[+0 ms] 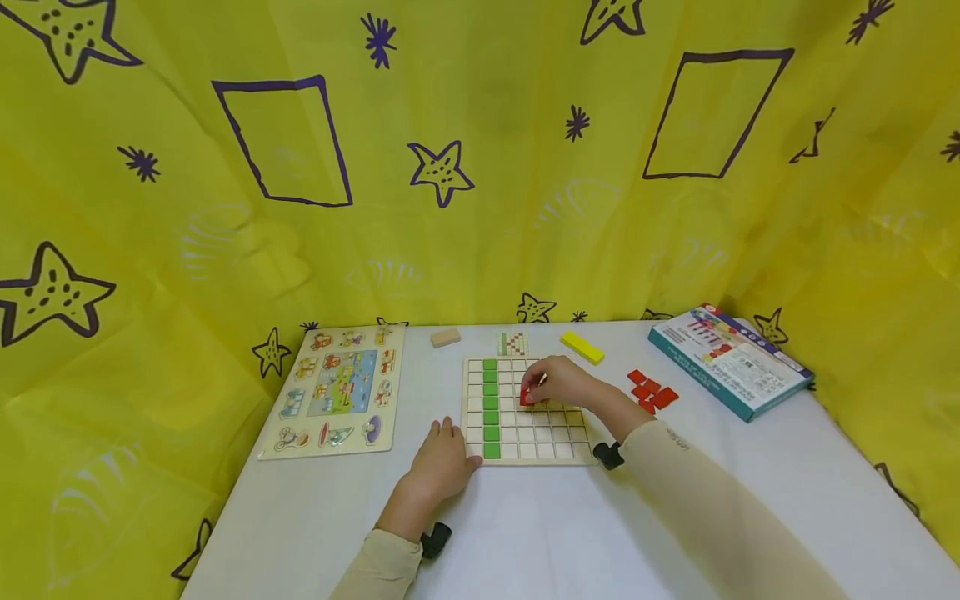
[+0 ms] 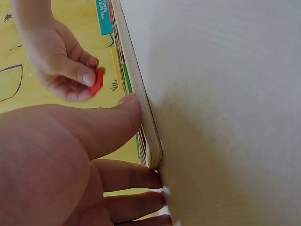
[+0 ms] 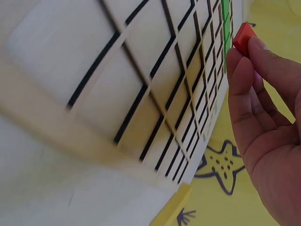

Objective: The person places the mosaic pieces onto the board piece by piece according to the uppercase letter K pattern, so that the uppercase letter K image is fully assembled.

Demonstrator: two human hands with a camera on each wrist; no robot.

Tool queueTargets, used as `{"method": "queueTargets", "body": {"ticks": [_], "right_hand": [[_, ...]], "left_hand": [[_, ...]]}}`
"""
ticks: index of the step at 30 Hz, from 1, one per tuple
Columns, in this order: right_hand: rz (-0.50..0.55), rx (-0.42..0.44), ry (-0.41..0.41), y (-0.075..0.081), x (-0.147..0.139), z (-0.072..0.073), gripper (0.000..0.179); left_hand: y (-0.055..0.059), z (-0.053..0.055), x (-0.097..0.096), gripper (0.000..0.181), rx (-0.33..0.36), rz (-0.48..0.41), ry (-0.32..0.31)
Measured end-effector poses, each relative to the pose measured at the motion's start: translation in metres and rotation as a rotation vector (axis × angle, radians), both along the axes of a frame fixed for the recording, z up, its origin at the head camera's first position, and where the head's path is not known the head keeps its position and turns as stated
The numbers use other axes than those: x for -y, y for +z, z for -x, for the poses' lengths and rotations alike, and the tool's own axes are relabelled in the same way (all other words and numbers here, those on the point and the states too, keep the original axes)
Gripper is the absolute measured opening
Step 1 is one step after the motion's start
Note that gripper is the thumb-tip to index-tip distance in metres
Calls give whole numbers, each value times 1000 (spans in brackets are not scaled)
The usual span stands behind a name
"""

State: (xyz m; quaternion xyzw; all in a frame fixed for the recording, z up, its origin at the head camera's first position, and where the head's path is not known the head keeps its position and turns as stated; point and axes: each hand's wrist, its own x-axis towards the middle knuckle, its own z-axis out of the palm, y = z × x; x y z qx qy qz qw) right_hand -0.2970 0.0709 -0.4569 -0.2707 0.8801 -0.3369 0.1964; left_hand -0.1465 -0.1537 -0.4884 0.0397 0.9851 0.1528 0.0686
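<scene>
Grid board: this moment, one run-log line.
right hand: pinching red tile over wooden grid board | left hand: touching board's near-left corner | green tiles: one column

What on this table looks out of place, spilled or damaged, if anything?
Nothing looks spilled or damaged. The only untidy spot is the loose red tiles, scattered at mixed angles right of the grid board, whereas the green tiles sit in a neat column.

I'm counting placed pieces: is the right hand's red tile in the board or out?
Out: the right hand pinches the red tile, and the left wrist view shows a gap between it and the board.
</scene>
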Motion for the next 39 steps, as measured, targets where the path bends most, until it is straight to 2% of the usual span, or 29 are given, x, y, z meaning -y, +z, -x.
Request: {"method": "queueTargets", "body": {"ticks": [10, 22, 28, 39], "right_hand": [[-3, 15, 7, -9, 28, 4, 7], [-21, -50, 42, -20, 37, 6, 6], [-32, -37, 55, -18, 38, 5, 3], [-56, -31, 69, -14, 38, 5, 4]], "left_hand": [[3, -2, 0, 70, 8, -4, 1], [2, -1, 1, 70, -14, 8, -6], [-1, -1, 1, 70, -17, 12, -12], [2, 0, 1, 70, -6, 12, -6]]}}
